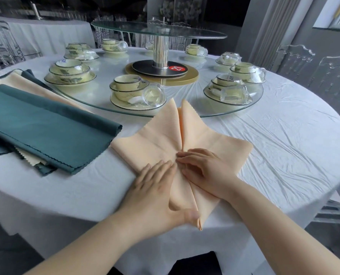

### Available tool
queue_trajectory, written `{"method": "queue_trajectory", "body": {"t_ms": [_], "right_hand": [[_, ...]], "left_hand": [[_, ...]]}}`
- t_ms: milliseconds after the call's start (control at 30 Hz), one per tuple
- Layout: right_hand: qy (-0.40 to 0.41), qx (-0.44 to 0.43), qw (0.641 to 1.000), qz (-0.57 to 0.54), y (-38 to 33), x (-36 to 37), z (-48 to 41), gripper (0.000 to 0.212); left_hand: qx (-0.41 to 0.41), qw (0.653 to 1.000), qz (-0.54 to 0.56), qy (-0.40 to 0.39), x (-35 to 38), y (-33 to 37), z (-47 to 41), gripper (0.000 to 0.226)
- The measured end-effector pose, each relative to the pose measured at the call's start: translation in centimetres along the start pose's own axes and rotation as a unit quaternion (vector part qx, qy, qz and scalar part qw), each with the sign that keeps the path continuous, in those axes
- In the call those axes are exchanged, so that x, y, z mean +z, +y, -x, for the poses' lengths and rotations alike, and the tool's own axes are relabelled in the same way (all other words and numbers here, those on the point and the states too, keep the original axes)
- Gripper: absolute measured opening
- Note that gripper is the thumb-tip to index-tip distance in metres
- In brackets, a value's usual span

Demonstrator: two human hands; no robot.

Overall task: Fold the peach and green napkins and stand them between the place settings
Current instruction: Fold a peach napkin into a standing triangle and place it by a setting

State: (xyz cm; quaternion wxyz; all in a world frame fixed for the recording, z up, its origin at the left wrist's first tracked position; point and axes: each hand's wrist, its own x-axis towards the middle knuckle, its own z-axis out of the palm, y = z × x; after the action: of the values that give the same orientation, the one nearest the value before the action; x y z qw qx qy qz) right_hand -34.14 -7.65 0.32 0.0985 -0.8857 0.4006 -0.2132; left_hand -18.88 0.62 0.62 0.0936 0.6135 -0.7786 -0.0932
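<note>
Head view: mid-fold, peach napkin [210,133] is pressed by left hand [155,187] and right hand [203,169], grips flat, clasping nothing; its 12 o'clock end probably must be folded next.

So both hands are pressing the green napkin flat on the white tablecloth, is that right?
Not quite: the head view shows the left hand and right hand pressing the peach napkin flat on the white tablecloth; the green napkin lies untouched to their left.

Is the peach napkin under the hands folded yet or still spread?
Partly folded, lying flat. On the peach napkin two flaps meet along a centre seam; the left hand and right hand press it down.
</note>
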Motion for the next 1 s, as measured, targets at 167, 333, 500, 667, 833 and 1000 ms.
{"method": "queue_trajectory", "body": {"t_ms": [167, 333, 500, 667, 833, 1000], "right_hand": [[0.069, 0.058, 0.992, -0.093, 0.0, -0.6, -0.1, 0.05], [-0.013, 0.178, 0.981, 0.073, -0.6, -1.4, -1.0, 0.031], [-0.05, 0.166, 0.974, 0.143, -2.1, -1.4, -2.2, 0.017], [-0.036, 0.146, 0.977, 0.153, -2.4, -1.3, -2.5, 0.015], [-0.019, 0.126, 0.983, 0.131, -2.0, -0.9, -2.5, 0.017], [-0.006, 0.097, 0.993, 0.06, -1.2, -1.0, -1.8, 0.019]], "left_hand": [[0.025, 1.0, 0.001, -0.011, 0.4, 0.5, 0.2, 0.139], [0.043, 0.999, -0.013, -0.017, 0.5, 0.1, 0.1, 0.137], [0.046, 0.999, -0.003, -0.011, 0.5, 0.0, 0.2, 0.12], [0.055, 0.998, -0.001, 0.006, 0.5, 0.0, 0.2, 0.125], [0.069, 0.996, 0.0, 0.051, 0.7, -0.1, 0.3, 0.131], [0.086, 0.993, 0.007, 0.086, 1.5, -0.5, 0.1, 0.074]]}}
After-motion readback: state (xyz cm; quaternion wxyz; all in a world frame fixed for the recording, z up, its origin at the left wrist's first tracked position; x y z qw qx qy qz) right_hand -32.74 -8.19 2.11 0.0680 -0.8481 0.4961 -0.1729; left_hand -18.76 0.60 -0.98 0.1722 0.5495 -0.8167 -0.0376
